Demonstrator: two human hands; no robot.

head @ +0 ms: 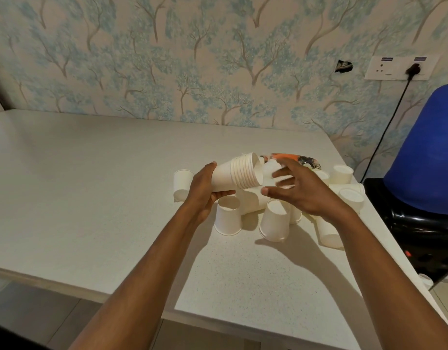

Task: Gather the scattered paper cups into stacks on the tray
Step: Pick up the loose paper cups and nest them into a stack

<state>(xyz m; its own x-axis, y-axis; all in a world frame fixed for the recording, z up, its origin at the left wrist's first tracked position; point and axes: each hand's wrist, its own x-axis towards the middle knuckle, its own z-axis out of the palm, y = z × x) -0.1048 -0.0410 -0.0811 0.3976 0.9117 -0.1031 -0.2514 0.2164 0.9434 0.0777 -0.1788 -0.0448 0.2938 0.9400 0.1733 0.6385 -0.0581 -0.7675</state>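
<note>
We see the left hand gripping a stack of nested cups, its fingers and thumb wrapped round the narrow end; the stack is held on its side above the worktop, with its crowded rims and open mouth turned to the right. The right hand is at that mouth, its fingers curved over a single cup and the thumb under it; the hand is blurred, so we cannot make out the exact contact, but the cup sits within the grasp, its base towards the stack's opening.

Behind both hands lies the tray, orange and dark in pattern and mostly hidden; we cannot tell whether any cups rest on it. Loose cups are scattered on the worktop below and around the hands; an upturned cup stands under the left hand, with a second upturned cup just beside it under the right. A far-left cup seems to lie on its side, apart from the rest; more cups cluster towards the worktop's right edge.

Beyond that edge we see a large blue container; a wall socket with a black plug is on the tree-patterned wall.
</note>
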